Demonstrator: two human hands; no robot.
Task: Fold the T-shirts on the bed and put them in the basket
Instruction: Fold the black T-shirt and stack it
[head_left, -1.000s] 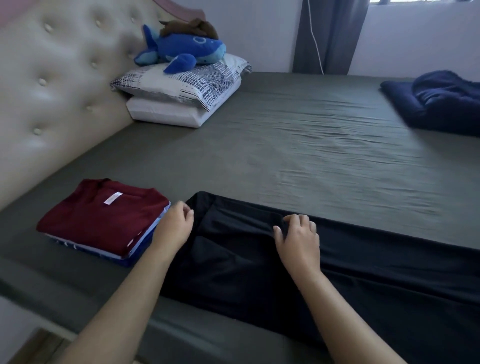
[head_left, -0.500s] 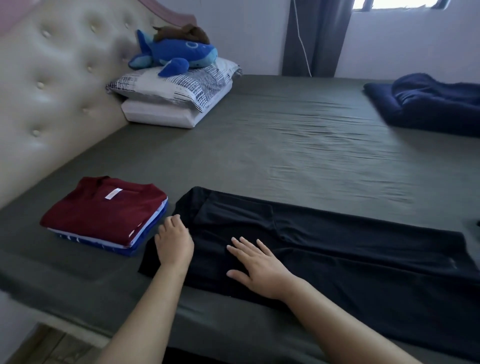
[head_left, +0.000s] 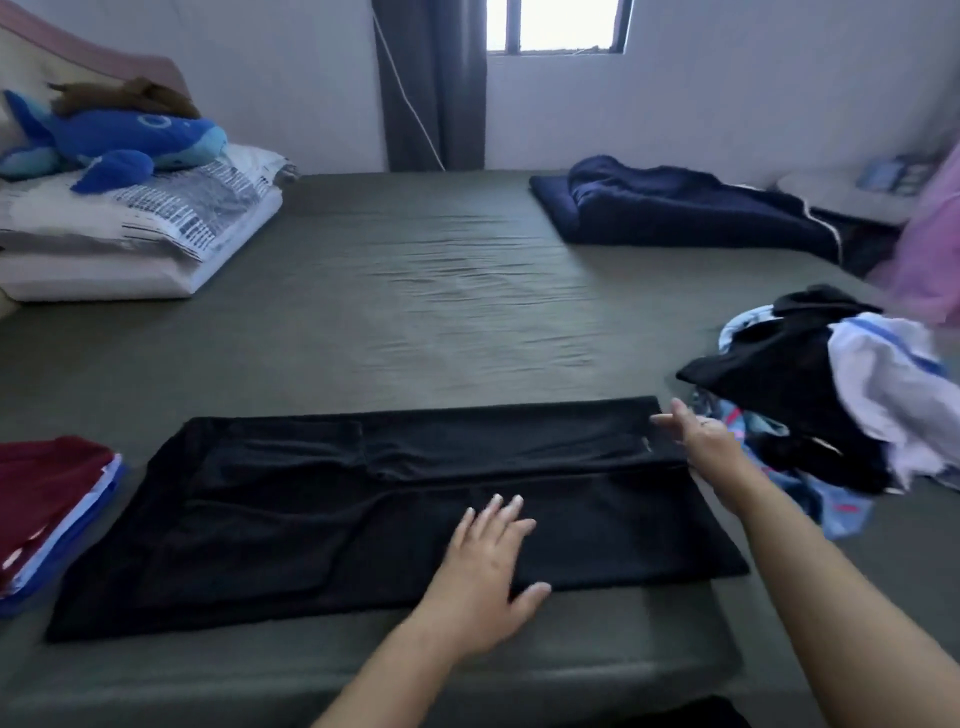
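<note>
Folding the black shirt (head_left: 395, 514) into a long strip, by the look of it; next comes doubling it end over end. Left hand (head_left: 485, 577) lies flat with fingers spread on its near edge, right hand (head_left: 704, 441) reaches its far-right corner, fingers straight, gripping nothing

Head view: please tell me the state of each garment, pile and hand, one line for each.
black T-shirt: spread flat, partly folded
left hand: open, pressing the shirt
right hand: open, at the shirt's right edge
folded stack: neat, maroon on top
unfolded clothes pile: crumpled
</note>
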